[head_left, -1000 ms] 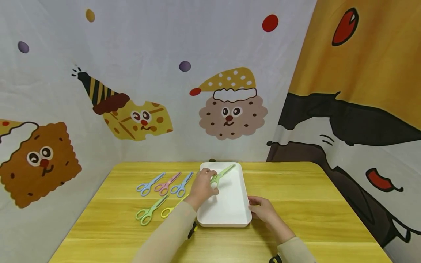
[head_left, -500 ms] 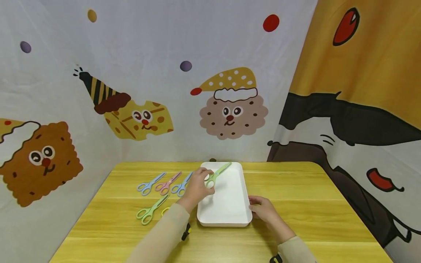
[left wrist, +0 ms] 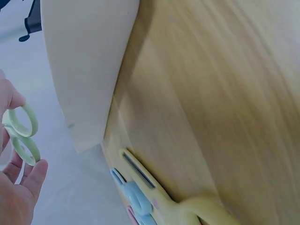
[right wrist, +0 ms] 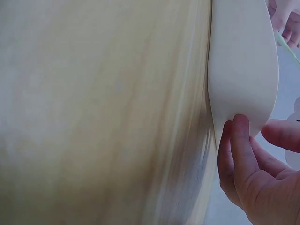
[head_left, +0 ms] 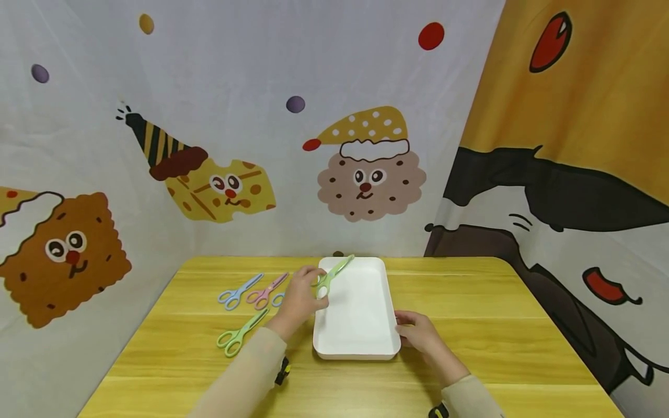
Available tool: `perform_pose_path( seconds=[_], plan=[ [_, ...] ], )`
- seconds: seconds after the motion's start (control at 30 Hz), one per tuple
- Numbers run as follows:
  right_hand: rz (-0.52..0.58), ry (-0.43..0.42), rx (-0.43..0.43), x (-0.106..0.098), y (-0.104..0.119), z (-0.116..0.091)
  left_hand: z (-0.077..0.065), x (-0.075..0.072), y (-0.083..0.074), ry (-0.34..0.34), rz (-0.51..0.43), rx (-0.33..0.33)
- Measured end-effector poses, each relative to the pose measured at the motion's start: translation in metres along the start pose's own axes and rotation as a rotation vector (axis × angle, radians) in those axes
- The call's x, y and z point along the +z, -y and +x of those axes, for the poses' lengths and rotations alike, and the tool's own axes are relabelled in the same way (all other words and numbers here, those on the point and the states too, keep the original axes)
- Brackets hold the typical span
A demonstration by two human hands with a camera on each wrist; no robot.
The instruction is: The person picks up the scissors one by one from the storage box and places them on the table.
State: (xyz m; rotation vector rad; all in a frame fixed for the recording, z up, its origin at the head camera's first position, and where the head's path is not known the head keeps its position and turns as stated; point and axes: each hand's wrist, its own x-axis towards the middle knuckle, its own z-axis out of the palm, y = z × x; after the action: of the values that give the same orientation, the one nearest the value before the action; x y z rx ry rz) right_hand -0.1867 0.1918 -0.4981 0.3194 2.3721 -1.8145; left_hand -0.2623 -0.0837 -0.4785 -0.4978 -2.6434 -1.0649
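My left hand holds green scissors by the finger loops, above the left side of a white tray. The blades point up and away to the right. In the left wrist view, thumb and fingers pinch the scissors' loops. My right hand grips the tray's right edge; the right wrist view has its fingers on the outer wall and the thumb at the rim. The tray holds nothing.
Left of the tray lie blue scissors, pink scissors, a second blue pair partly behind my left hand, and another green pair. Yellow scissors show in the left wrist view. A printed cloth hangs behind the table.
My left hand has moved left with the green scissors, from over the tray's middle to its left edge. It now covers more of the nearby scissors. The right hand stays on the tray.
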Motion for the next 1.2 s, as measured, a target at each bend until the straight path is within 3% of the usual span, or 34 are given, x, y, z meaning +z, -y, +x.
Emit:
perform_pose_path(
  seconds=[0.17, 0.5, 0.93, 1.2],
  plan=[
    [0.012, 0.002, -0.003, 0.000, -0.002, 0.002, -0.003, -0.006, 0.007, -0.034, 0.020, 0.014],
    [0.005, 0.004, -0.004, 0.001, -0.002, 0.002, -0.014, -0.023, 0.018, -0.073, 0.029, -0.028],
    [-0.002, 0.002, 0.001, 0.000, -0.003, 0.002, -0.028, -0.053, 0.040, -0.072, 0.024, -0.093],
    [-0.010, -0.007, 0.000, 0.000, -0.003, 0.002, -0.037, -0.073, 0.049, -0.054, -0.068, -0.155]
  ],
)
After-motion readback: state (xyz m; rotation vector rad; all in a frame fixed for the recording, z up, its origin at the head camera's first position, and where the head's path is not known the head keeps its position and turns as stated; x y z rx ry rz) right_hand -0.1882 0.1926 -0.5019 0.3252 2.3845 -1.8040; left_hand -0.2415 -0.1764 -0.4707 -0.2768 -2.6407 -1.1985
